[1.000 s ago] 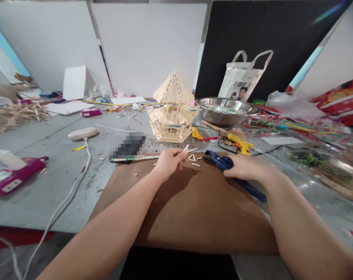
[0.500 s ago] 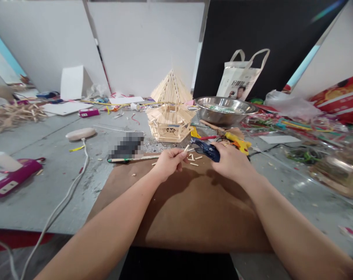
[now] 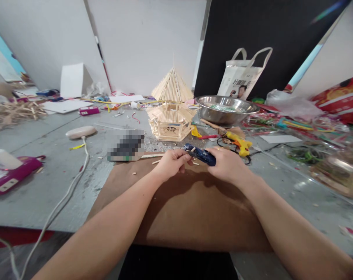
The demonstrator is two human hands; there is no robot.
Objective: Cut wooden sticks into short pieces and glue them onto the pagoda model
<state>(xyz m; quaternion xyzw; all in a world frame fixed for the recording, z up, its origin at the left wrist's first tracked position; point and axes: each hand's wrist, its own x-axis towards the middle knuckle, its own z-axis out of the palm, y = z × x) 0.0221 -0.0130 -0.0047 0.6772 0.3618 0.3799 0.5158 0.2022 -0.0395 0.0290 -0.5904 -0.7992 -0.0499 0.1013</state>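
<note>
My left hand (image 3: 170, 163) is pinched on a short wooden stick, held over the far edge of a brown paper sheet (image 3: 191, 210). My right hand (image 3: 227, 165) grips blue-handled cutters (image 3: 200, 154), whose jaws meet the stick at my left fingertips. A few cut stick pieces (image 3: 157, 161) lie on the paper close by. A small pagoda model (image 3: 171, 109) built of sticks stands just beyond both hands.
A steel bowl (image 3: 226, 109) and a yellow glue gun (image 3: 239, 143) sit to the right of the model, with a white tote bag (image 3: 243, 77) behind. A pile of sticks (image 3: 14, 112) lies far left, a pink case (image 3: 10, 177) and a white cable (image 3: 68, 194) nearer.
My right hand lifted the blue cutters off the paper and carried them left until the jaws reached the stick in my left hand. My left hand barely moved.
</note>
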